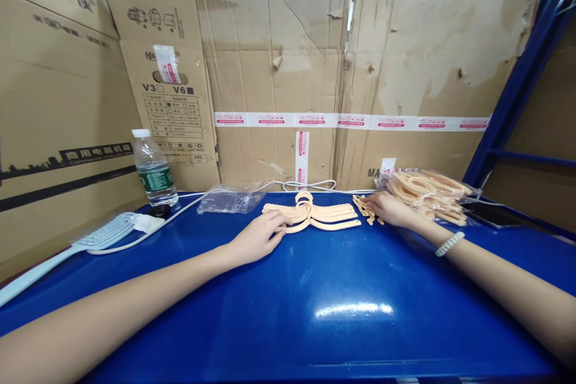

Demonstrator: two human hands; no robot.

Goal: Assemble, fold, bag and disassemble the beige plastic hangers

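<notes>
Several peach-coloured plastic clothes hangers point(333, 213) lie stacked flat on the blue table, hooks pointing away from me. The nearest hanger point(335, 225) sits a little apart from the stack. My left hand point(258, 237) has its fingers closed on that hanger's left end. To the right of the stack is a small pile of peach plastic pieces point(369, 214), hooked or clip-like in shape. My right hand point(390, 209) reaches into this pile with fingers drawn together. Whether a piece is between its fingertips is too small to tell.
Bagged peach hangers point(427, 192) lie beyond my right hand, beside a dark phone-like slab point(495, 215). An empty clear bag point(231, 199), a water bottle point(155, 171), a pale blue brush point(96, 234) and a white cable point(184, 209) are leftward. Cardboard point(274, 72) walls the back.
</notes>
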